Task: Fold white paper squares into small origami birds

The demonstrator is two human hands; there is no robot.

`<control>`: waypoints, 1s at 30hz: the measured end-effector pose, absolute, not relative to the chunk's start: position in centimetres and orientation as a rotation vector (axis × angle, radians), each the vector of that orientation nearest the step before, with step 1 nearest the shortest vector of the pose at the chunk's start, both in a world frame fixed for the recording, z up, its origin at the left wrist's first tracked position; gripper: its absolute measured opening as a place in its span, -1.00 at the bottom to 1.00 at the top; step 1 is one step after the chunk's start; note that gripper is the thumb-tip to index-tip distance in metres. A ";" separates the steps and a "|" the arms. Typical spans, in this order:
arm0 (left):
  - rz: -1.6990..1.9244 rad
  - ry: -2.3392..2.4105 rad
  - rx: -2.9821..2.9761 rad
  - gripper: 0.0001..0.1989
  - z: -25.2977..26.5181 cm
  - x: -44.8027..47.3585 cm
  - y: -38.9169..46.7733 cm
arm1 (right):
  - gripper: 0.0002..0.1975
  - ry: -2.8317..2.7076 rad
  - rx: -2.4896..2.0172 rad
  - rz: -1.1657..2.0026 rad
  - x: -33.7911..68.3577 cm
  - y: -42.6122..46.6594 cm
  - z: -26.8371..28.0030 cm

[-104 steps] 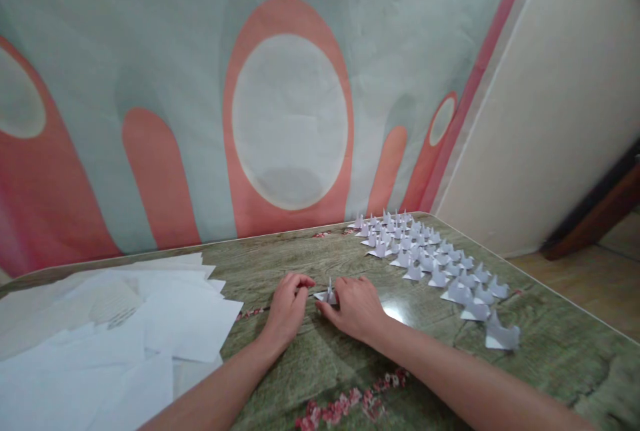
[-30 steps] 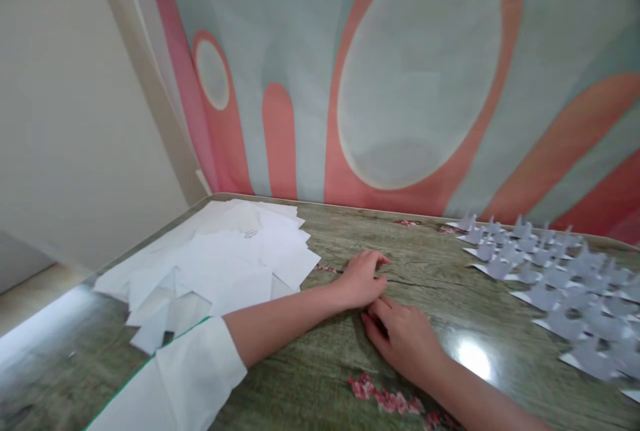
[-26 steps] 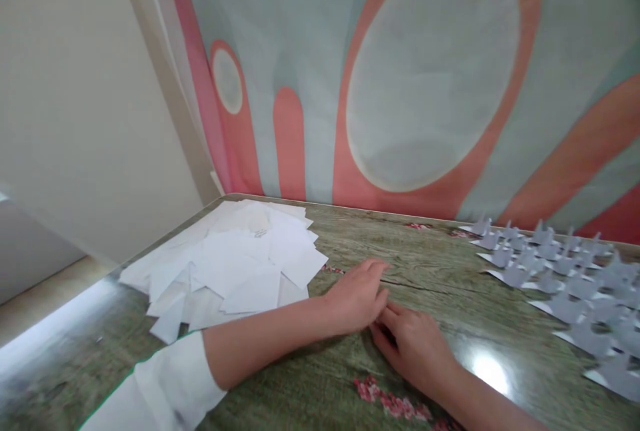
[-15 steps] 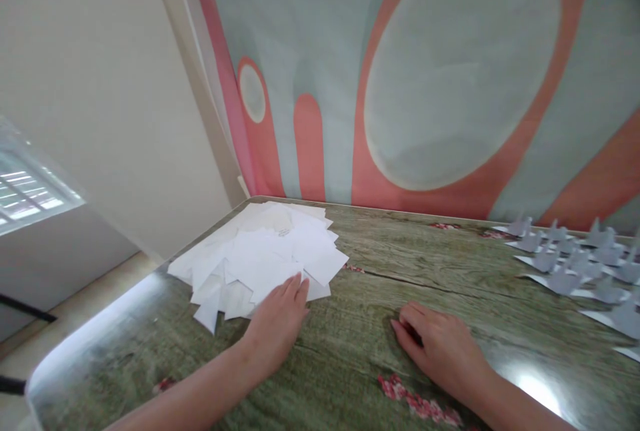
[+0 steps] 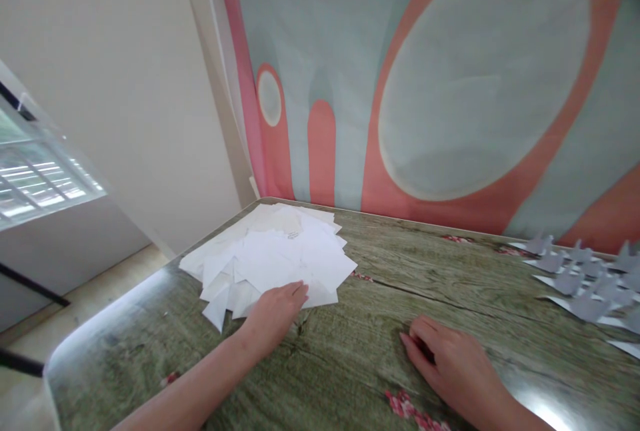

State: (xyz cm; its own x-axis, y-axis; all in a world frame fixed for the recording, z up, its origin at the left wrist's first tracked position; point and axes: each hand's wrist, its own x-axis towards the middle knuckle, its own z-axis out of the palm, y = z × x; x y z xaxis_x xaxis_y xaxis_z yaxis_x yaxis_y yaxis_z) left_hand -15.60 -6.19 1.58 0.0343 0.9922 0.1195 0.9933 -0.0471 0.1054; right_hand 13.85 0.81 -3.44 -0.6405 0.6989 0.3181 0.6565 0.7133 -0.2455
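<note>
A loose heap of white paper sheets (image 5: 280, 251) lies at the far left of the table. At its near edge rests my left hand (image 5: 277, 311), palm down with the fingers stretched out on the paper; its thumb is hidden. To the right, my right hand (image 5: 450, 358) lies on the bare wood-patterned tabletop (image 5: 370, 338), its fingers curled in and nothing visible in them. Several folded white paper cranes (image 5: 590, 304) stand in rows at the right, beyond my right hand.
Behind the table rises a wall covering (image 5: 345, 51) with pink and grey-green shapes. The table's left edge (image 5: 115, 298) curves toward me, with floor beyond it. A window (image 5: 40, 171) is at the far left. Red flower prints (image 5: 410, 408) mark the tabletop.
The view has turned slightly left, so the whole scene sits further right. My left hand has shifted a little on the sheets' near edge. The right hand stays curled on the table.
</note>
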 end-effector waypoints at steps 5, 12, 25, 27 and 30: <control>-0.369 -2.225 -2.241 -0.85 2.0 -15.8 -6.4 | -0.78 -2.537 -1.070 0.199 13.8 0.7 -3.3; -0.411 -1.986 -2.308 -0.79 3.5 -12.4 -8.0 | -0.78 -2.512 -1.044 0.244 14.0 0.9 -3.3; -0.403 -1.187 -2.664 -0.89 2.9 -1.9 -4.8 | -0.90 -2.328 -0.612 0.108 14.9 1.2 -1.0; -0.480 -1.309 -2.745 -0.73 2.7 -1.9 -3.5 | -0.89 -2.329 -0.715 0.102 15.6 2.2 -1.0; -0.593 -1.537 -2.712 -0.59 2.0 -2.7 -1.3 | -0.84 -2.297 -0.845 0.072 16.4 3.5 -0.9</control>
State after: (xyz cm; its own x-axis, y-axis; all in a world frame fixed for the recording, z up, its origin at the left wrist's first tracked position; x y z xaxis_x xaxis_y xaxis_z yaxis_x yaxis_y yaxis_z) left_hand -2.69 -1.27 2.03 0.4610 0.8337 0.3040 0.8218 -0.5304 0.2084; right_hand 16.36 3.46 -0.94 -0.5586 0.5915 0.5815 0.5539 0.7878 -0.2694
